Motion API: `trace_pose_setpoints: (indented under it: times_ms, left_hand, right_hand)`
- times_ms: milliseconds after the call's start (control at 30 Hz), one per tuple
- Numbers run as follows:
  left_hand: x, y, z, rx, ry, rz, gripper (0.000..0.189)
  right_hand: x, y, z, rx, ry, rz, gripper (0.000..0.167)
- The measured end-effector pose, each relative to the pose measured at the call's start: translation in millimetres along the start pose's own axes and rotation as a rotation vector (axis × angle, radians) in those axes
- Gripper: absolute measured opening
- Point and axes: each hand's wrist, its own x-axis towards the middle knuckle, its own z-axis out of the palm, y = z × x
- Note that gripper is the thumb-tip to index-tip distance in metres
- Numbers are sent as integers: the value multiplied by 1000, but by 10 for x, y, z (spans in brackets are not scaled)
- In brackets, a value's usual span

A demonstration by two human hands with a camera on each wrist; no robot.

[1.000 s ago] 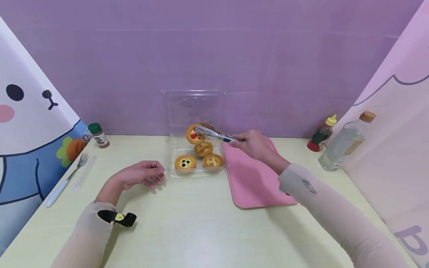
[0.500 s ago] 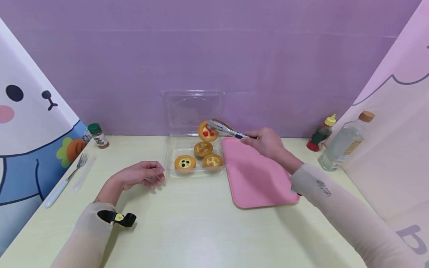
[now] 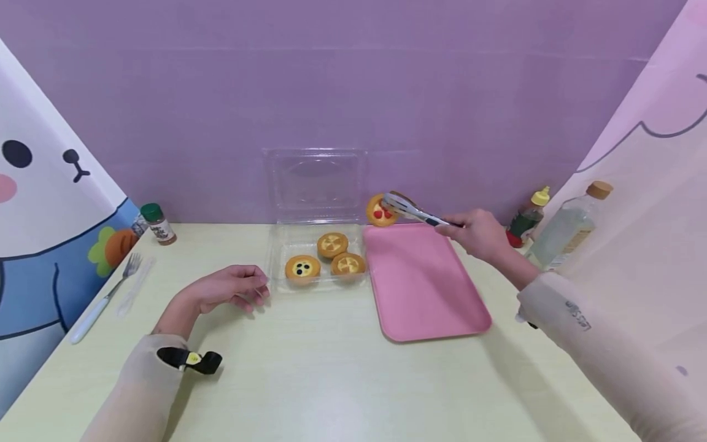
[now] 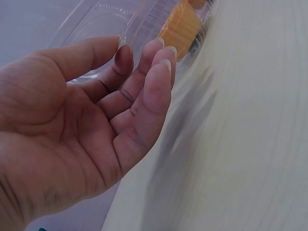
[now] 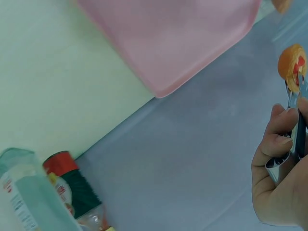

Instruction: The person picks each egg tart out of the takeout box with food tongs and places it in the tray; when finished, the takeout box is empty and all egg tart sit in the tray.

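Note:
My right hand (image 3: 482,236) grips metal tongs (image 3: 411,210), which pinch a round tart with red fruit (image 3: 381,212) tilted up above the far left corner of a pink tray (image 3: 425,288). In the right wrist view the tart (image 5: 290,66) is at the right edge, between the tong tips. Left of the tray stands a clear plastic container (image 3: 278,248), its lid (image 3: 315,178) raised at the back. It holds a tart with dark berries (image 3: 302,269) and two tarts with pale crossed tops (image 3: 332,245). Beside its front left corner, my left hand (image 4: 91,120) has loosely curled fingers with nothing visibly held.
A fork (image 3: 107,298) and a clear wrapped utensil (image 3: 135,287) lie at the left. A green-capped jar (image 3: 158,224) stands behind them. At the back right are a yellow-capped sauce bottle (image 3: 527,218) and a large clear bottle (image 3: 571,224). A purple backdrop (image 3: 353,92) closes the rear.
My right hand has moved right with the tongs, carrying the red-fruit tart from over the container to over the tray's far left corner. The left hand has stayed put.

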Motion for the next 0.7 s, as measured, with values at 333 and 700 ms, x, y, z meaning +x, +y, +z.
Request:
trace_pose_setpoints:
  times_ms: [333,700]
  left_hand:
    - [3,-22,1,-11,-2,6,32]
    - [-2,-12,9,-8,0,9,32]
  right_hand:
    - [-64,131,-34,-16,-18,24,37]
    - [-87,251,131,-19,-81,66,43]
